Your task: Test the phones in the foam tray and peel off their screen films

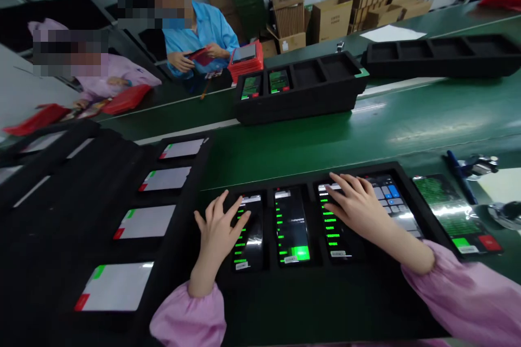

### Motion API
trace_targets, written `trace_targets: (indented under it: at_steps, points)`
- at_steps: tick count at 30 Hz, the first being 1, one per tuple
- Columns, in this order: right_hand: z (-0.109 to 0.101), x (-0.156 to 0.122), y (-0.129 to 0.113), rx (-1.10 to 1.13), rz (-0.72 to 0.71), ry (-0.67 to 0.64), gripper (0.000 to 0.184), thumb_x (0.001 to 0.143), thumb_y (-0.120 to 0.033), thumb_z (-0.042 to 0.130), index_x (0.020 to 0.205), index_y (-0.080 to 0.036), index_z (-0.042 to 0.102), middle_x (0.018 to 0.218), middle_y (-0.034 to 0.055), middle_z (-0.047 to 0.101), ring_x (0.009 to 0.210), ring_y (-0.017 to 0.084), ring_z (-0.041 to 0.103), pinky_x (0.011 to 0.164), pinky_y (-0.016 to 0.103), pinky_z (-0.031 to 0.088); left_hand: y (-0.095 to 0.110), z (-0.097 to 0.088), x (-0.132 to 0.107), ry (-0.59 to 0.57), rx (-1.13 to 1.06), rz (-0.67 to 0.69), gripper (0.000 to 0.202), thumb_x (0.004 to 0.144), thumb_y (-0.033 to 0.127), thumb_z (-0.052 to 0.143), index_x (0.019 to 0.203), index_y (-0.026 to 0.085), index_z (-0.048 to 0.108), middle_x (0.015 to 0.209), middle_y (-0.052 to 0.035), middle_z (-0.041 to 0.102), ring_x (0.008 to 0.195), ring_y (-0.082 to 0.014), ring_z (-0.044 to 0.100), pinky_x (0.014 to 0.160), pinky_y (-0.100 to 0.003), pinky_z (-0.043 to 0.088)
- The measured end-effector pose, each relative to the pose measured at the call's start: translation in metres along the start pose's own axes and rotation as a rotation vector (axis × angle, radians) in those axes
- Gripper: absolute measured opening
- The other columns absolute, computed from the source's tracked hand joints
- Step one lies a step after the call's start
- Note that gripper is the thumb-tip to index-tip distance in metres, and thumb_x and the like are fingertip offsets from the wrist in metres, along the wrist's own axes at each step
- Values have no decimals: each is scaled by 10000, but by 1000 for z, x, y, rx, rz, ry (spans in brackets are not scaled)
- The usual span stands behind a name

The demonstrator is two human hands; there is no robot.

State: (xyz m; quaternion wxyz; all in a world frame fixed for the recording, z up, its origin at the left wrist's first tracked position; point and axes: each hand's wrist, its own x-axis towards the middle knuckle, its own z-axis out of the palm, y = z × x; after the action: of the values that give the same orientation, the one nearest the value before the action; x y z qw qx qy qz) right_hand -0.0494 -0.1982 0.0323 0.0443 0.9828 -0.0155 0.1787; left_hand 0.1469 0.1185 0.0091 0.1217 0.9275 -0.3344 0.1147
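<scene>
open-fingered, the left hand (217, 233) rests on one lit phone (251, 244), the right hand (358, 209) on another phone (331, 233).

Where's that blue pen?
In the head view, the blue pen lies on the green workbench at far right, just past the end phone right of the person's right hand.

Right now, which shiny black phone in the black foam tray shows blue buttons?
The phone beside the right hand: it shows grey and blue keys, while the others here show green writing.
</scene>
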Motion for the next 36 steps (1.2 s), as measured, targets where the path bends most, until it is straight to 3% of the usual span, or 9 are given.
trace_targets:
  at_steps: [5,9,12,14,17,19,22,29,36]
  points:
    - [-29,-37,16,101,33,9,467,1102,-432,371,997,-259,792,1311,111,692,1181,300,616,920,466,490,29,-5,8,25,-38,127,353,991,508,523,901,326,811,1259,-105,707,1287,-374,555,1113,-865,199]
    - [-33,-54,54,62,215,85,500,1093,-481,348,1083,-237,785,1238,150,706,1101,316,643,846,466,532,77,5,29,-83,-48,297,369,1019,480,485,1222,309,742,1409,-137,643,1322,-370,553,1106,-833,283]
    - [-31,-60,71,93,290,44,475,1091,-450,355,1101,-258,789,1251,138,703,1083,304,647,885,485,544,92,13,32,-80,-77,337,413,1030,488,445,1196,276,758,1415,-177,634,1311,-423,559,1039,-884,292]
    - [-29,-63,73,91,297,0,475,1095,-430,339,1127,-277,788,1273,126,697,1115,299,636,906,481,544,83,15,22,-83,-101,405,396,1034,483,434,1108,321,787,1370,-135,672,1297,-409,573,1062,-879,263]
    - [-23,-64,68,55,288,-60,490,1101,-427,303,1211,-313,766,1328,121,671,1190,303,601,910,472,532,50,14,2,-22,-132,416,368,1034,450,424,1124,373,772,1296,-72,713,1252,-337,611,1168,-791,208]
    - [-19,-64,65,21,261,-65,508,1102,-431,288,1196,-311,773,1350,129,658,1206,315,588,904,478,518,26,9,-6,36,-127,274,378,1027,442,421,1169,340,756,1235,-85,730,1193,-311,642,1195,-727,239]
    - [-13,-65,64,-30,199,1,543,1101,-443,281,1098,-285,800,1325,139,670,1168,333,599,859,474,499,3,0,-14,29,-63,48,415,1010,471,424,1160,277,758,1209,-136,726,1149,-333,655,1144,-726,324]
    - [-9,-60,68,-104,56,111,557,1103,-411,272,1057,-210,789,1193,170,709,1079,339,630,749,425,457,3,-3,-25,-49,42,-36,340,985,467,503,1176,345,756,1329,-105,675,1239,-318,615,1135,-692,374]
    - [-15,-54,61,-168,119,85,524,1105,-421,315,1012,-246,800,1188,129,738,1079,325,639,802,434,456,-5,6,-27,-41,4,40,355,1005,461,462,1135,354,774,1317,-124,670,1244,-359,605,1064,-780,385]
